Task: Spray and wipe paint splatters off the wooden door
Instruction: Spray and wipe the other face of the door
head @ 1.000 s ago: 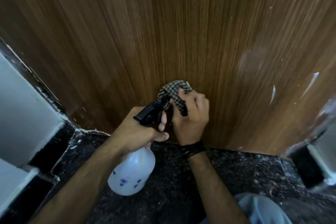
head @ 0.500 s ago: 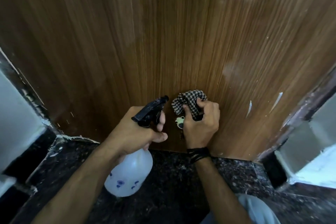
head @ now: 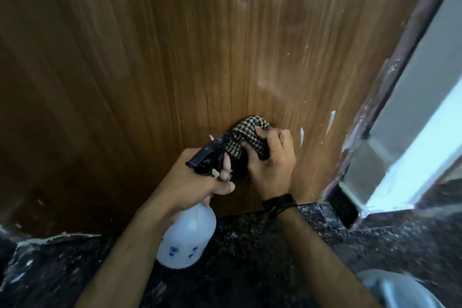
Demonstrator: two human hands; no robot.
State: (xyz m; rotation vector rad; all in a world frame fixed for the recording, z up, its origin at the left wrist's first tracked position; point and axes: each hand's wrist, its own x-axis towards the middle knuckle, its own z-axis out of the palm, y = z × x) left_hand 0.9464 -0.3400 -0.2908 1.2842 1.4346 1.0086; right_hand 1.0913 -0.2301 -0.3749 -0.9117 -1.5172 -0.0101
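The brown wooden door (head: 175, 57) fills most of the view, low near the floor. My right hand (head: 272, 160) grips a bunched black-and-white checked cloth (head: 247, 132) and presses it against the door's lower part. My left hand (head: 195, 182) holds a white spray bottle (head: 187, 240) by its black trigger head (head: 210, 152), the nozzle pointing at the door just left of the cloth. White paint streaks (head: 301, 136) mark the wood right of the cloth, with small specks above.
A dark speckled stone floor (head: 250, 270) runs below the door. The paint-smeared door frame (head: 375, 120) and a white wall (head: 425, 82) stand at the right. White paint lines the floor edge at the lower left (head: 62, 235). A grey-clad knee (head: 400, 290) shows bottom right.
The view has swung so the right door frame comes closer. My right hand has carried the cloth rightward along the door toward the white streaks. The bottle stays beside it.
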